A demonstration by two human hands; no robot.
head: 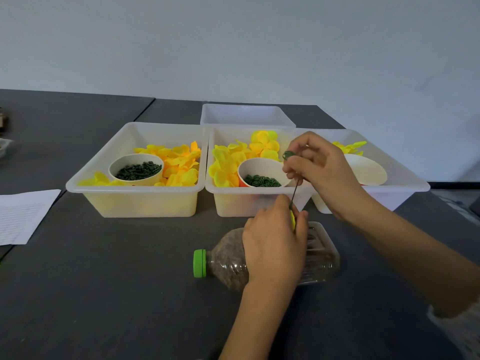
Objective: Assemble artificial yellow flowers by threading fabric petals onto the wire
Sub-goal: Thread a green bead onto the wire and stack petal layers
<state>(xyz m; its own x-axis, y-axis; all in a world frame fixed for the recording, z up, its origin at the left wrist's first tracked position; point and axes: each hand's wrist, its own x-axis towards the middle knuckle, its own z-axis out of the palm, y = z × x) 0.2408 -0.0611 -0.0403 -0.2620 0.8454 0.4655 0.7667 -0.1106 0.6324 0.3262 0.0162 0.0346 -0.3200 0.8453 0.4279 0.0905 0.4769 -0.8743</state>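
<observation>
My left hand grips the lower end of a thin dark wire, with a bit of yellow petal showing between its fingers. Above it, my right hand pinches the wire's upper part and holds a small green ring piece at its fingertips. Both hands hover in front of the middle white bin, which holds yellow fabric petals and a cup of green rings.
A left bin holds more yellow petals and a cup of green pieces. A right bin holds a white bowl. A clear bottle with a green cap lies under my left hand. Paper lies at the left.
</observation>
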